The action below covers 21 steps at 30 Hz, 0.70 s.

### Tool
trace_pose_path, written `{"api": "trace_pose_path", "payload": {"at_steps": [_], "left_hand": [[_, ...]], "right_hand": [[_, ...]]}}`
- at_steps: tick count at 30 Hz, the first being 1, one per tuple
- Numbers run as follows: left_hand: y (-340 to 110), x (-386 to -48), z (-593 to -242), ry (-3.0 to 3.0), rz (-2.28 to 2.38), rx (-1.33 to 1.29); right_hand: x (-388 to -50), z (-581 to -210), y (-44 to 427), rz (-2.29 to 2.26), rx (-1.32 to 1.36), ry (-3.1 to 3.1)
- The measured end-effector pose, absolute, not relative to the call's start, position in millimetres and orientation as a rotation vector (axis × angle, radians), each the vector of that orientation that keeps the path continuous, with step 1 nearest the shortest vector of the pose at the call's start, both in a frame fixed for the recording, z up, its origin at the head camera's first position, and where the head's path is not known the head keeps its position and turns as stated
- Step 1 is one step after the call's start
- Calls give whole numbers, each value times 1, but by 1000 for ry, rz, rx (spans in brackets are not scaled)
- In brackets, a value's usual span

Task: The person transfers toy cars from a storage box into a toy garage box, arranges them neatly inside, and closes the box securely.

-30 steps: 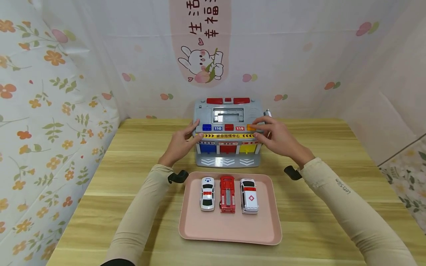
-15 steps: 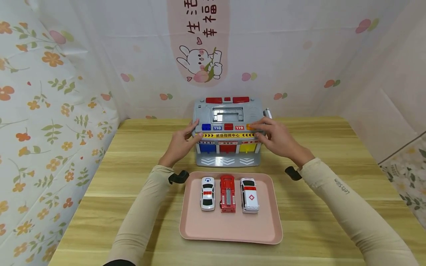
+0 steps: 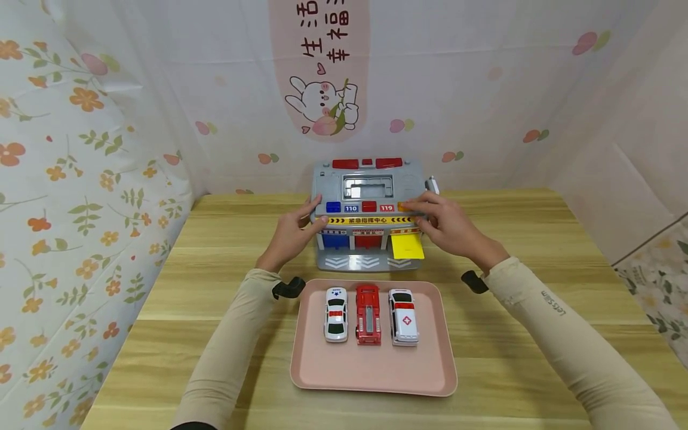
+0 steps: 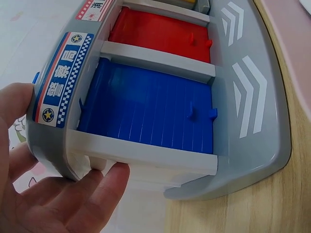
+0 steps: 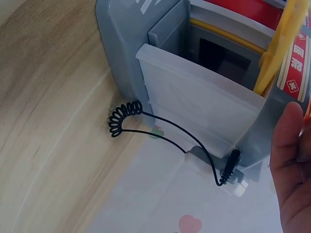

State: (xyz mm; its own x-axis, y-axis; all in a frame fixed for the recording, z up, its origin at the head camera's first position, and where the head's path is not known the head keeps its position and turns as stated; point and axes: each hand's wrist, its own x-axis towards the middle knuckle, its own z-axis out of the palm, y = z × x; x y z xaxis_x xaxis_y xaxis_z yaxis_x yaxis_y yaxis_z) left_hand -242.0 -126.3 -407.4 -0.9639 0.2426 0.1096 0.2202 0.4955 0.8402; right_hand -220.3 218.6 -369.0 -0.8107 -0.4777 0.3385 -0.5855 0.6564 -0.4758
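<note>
A grey toy station (image 3: pixel 329 182) stands at the table's back. Its left end is gripped by my left hand (image 3: pixel 287 239), thumb at the front edge; in the left wrist view the fingers (image 4: pixel 115 182) touch its side wall, beside the lowered blue door (image 4: pixel 146 107). My right hand (image 3: pixel 454 224) has fingertips on the orange button (image 3: pixel 402 206) and its thumb by the front edge. Below it the yellow door (image 3: pixel 407 246) sticks out, swung up; the right wrist view shows the dark bay (image 5: pixel 223 56) behind it. The red door (image 3: pixel 368 241) is down.
A pink tray (image 3: pixel 373 373) in front of the station holds a white police car (image 3: pixel 335 315), a red fire truck (image 3: pixel 368 315) and a white ambulance (image 3: pixel 404 318). A black coiled cord (image 5: pixel 125 116) hangs at the station's right side. A patterned cloth (image 3: pixel 457 89) stands behind.
The yellow door, closed in both earlier frames, has swung outward and up. Both hands have stayed nearly where they were, and the tray and vehicles have not moved on the table.
</note>
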Motion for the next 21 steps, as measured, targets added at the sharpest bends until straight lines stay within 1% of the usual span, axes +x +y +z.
{"api": "trace_pose_path", "payload": {"at_steps": [12, 21], "left_hand": [[-126, -242, -408, 2689, 1507, 394], [-126, -242, -409, 2677, 1532, 399]], "right_hand": [[-219, -370, 222, 837, 866, -2703], [-216, -361, 225, 842, 860, -2738]]}}
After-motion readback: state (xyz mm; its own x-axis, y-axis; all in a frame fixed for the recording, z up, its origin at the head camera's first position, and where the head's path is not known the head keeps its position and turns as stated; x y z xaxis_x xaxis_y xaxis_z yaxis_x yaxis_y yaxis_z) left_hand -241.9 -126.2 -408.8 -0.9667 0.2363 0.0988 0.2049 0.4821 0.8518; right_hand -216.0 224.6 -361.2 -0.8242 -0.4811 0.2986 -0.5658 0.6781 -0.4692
